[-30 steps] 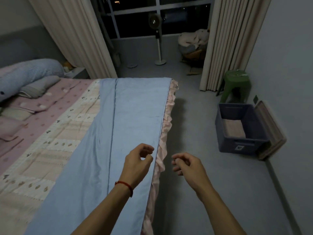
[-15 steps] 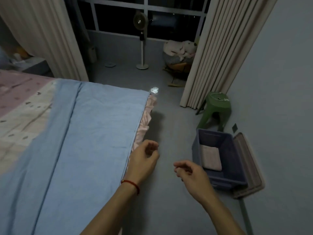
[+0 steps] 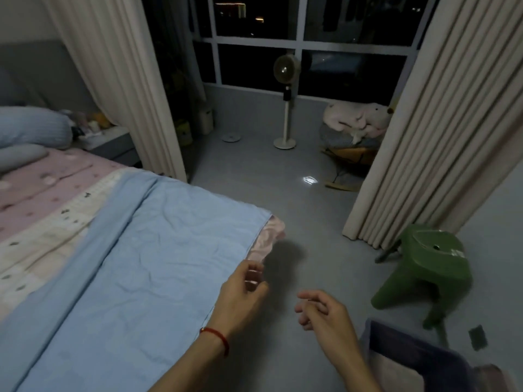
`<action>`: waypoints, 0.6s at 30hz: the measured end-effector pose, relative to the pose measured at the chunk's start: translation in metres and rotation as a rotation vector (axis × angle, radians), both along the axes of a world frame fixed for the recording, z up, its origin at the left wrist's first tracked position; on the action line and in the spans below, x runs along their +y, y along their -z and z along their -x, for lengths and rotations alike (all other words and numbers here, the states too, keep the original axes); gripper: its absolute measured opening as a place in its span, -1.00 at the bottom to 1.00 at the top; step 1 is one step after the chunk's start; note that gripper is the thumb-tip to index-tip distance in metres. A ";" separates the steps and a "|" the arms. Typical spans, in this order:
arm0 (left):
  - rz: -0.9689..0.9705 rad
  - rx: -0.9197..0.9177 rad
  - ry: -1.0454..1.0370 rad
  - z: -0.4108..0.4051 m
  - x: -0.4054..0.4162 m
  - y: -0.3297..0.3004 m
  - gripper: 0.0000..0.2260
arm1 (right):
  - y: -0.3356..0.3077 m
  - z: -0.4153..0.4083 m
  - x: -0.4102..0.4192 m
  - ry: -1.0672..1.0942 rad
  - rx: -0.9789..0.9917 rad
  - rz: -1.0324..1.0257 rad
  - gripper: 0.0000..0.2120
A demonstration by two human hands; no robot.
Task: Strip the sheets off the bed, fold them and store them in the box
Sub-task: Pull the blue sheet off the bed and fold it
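I see left hand loosely curled, empty, at blue sheet edge | right hand likewise (over floor) | box lower right

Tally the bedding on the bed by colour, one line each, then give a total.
Blue: 2, the blue sheet and the blue pillow
Pink: 1, the pink patterned sheet
Grey: 1, the grey pillow
Total: 4
Neither the left hand nor the right hand holds any of it.
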State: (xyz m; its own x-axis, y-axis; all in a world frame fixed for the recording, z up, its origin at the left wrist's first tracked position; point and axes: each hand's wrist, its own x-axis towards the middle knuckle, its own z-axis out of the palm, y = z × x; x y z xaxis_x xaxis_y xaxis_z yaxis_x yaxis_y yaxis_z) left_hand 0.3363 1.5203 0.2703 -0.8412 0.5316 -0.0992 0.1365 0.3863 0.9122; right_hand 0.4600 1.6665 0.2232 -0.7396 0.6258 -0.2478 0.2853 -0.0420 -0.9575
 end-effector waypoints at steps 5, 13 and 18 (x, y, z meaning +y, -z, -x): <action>-0.066 0.030 -0.159 0.072 0.077 -0.035 -0.79 | -0.028 0.100 0.105 -0.156 0.009 -0.016 -0.82; -0.270 -0.134 -0.433 0.242 0.213 0.007 -0.79 | -0.005 0.299 0.255 -0.392 -0.064 -0.069 -0.84; -0.256 -0.190 -0.490 0.365 0.300 0.019 -0.82 | 0.001 0.415 0.334 -0.500 -0.172 -0.108 -0.80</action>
State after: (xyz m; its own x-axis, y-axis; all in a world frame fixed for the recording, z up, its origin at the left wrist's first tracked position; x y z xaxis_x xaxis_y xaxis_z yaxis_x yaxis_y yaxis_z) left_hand -0.0284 1.8200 0.2511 -0.9751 0.1117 -0.1917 -0.1773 0.1275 0.9759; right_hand 0.0445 2.0006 0.2226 -0.9081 0.2367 -0.3454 0.3986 0.2353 -0.8864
